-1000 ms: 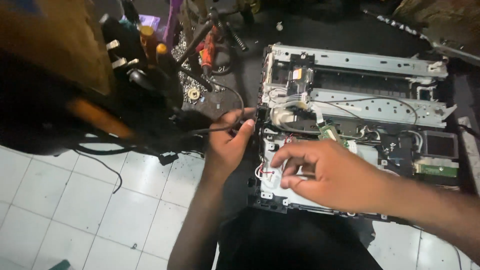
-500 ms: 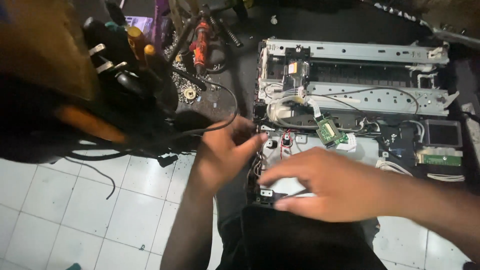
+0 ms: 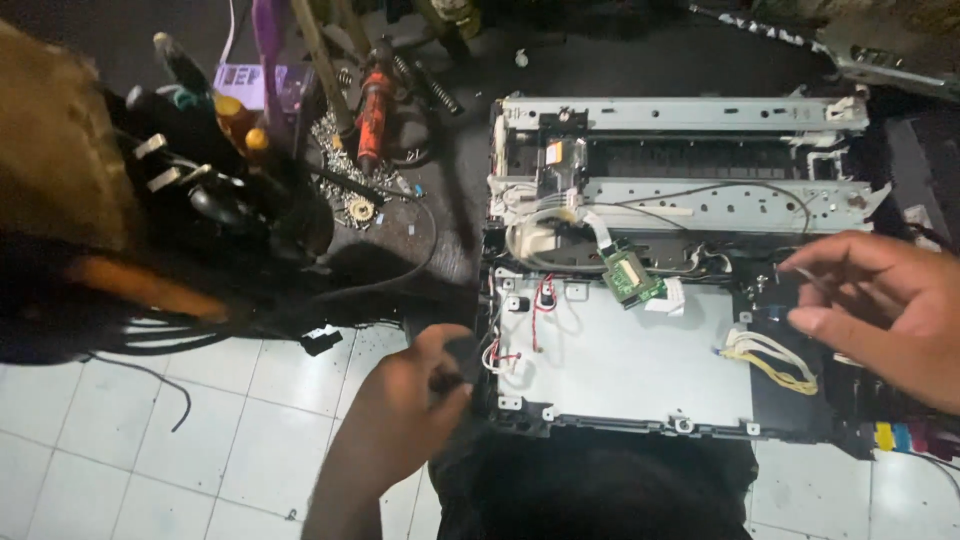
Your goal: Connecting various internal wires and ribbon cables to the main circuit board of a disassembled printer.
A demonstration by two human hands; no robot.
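Opened printer chassis (image 3: 640,370) lay on floor, long axis left-right, between hands. Left hand (image 3: 405,415) at its left edge, fingers curled narrow, grip unclear. Right hand (image 3: 880,300) over right end, fingers spread, empty.

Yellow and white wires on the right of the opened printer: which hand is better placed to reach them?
Probably the right hand: it hovers open beside the yellow and white wires. The left hand sits at the printer's left edge, near the red wires.

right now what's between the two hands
Head view: the printer's bare grey metal plate lies between left hand and right hand, with yellow-white wires near the right.
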